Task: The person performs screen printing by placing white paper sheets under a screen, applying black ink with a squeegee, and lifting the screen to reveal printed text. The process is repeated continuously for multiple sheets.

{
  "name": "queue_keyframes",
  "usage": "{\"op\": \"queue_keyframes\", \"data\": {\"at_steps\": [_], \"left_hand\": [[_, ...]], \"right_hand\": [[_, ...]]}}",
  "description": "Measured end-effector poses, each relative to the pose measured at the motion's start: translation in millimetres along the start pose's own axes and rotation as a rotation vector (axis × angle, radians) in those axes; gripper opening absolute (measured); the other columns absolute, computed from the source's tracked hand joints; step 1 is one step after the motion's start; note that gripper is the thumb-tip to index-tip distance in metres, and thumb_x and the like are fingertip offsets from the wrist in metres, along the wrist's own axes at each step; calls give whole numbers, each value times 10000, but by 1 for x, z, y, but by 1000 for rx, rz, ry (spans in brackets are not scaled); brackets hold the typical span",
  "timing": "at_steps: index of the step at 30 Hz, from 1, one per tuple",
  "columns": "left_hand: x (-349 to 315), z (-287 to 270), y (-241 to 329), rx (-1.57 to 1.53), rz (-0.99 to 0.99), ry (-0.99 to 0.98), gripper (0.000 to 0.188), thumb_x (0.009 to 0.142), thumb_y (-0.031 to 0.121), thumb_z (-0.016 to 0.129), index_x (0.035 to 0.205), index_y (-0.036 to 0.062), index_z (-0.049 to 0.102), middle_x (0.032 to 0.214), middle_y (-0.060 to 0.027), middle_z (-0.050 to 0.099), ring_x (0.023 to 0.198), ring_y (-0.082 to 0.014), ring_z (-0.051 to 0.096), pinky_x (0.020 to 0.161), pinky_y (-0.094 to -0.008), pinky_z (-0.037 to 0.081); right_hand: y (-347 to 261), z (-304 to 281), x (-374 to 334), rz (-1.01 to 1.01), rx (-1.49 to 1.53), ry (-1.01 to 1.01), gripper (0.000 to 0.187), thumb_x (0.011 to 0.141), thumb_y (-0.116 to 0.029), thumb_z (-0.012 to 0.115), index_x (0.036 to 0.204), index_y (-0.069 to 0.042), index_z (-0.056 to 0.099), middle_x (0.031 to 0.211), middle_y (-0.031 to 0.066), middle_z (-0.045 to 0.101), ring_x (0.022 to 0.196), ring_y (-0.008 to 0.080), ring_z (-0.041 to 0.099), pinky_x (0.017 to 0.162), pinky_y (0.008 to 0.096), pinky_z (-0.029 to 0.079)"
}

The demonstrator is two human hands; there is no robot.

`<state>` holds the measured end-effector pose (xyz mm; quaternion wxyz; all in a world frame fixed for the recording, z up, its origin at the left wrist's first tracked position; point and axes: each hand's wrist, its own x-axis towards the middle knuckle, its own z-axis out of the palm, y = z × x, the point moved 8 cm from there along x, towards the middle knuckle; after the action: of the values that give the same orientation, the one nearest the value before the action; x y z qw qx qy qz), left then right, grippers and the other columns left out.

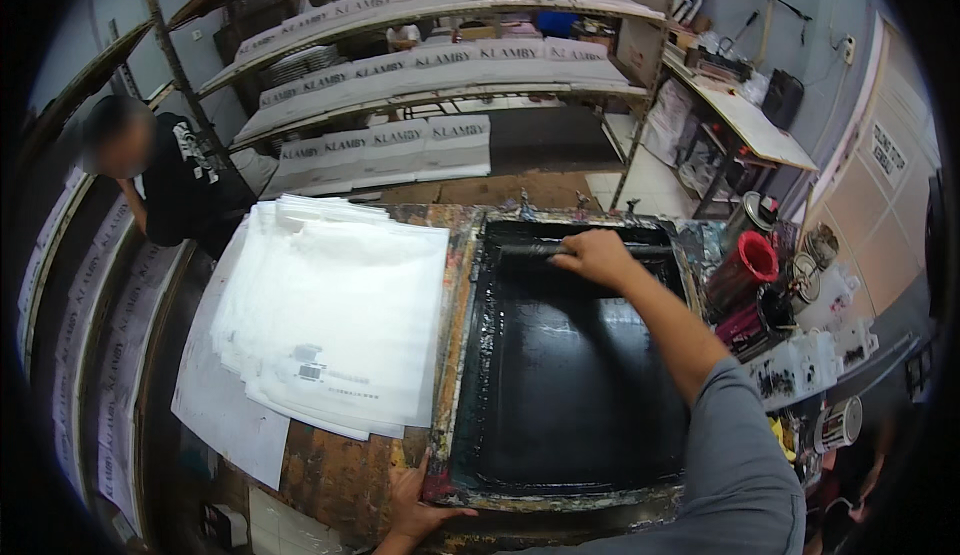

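Observation:
A screen printing frame lies in front of me, its mesh dark and wet with black ink. My right hand is closed round the handle of a squeegee, which lies across the frame's far end. At the near left corner of the frame is my left hand, thumb and forefinger spread apart along the corner; its other fingers are partly hidden. Left of the frame is a thick, uneven stack of white printed bags or sheets, with small dark print near its lower edge.
Racks with printed white sheets stand ahead and at the left. A person is beside the left rack; others are farther back. At right are a red ink container, cans and white plastic jugs. The table is stained.

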<state>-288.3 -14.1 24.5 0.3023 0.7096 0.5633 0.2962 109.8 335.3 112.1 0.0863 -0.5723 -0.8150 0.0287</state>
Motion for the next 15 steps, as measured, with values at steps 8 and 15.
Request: {"op": "queue_keyframes", "data": {"at_steps": [8, 15], "left_hand": [[-7, -1, 10, -12, 119, 88, 1278, 630, 645, 969, 1587, -42, 473, 1044, -122, 767, 1034, -330, 721, 975, -456, 534], [-4, -7, 18, 45, 178, 156, 1226, 641, 652, 949, 1571, -20, 515, 1072, -137, 745, 995, -347, 691, 968, -463, 500]], "right_hand": [[-8, 15, -18, 22, -117, 257, 479, 970, -590, 684, 1025, -119, 752, 958, 140, 757, 952, 370, 735, 788, 532, 580], [-145, -14, -203, 12, -82, 167, 395, 950, -482, 757, 1020, -104, 668, 944, 88, 696, 893, 316, 715, 713, 459, 594]]}}
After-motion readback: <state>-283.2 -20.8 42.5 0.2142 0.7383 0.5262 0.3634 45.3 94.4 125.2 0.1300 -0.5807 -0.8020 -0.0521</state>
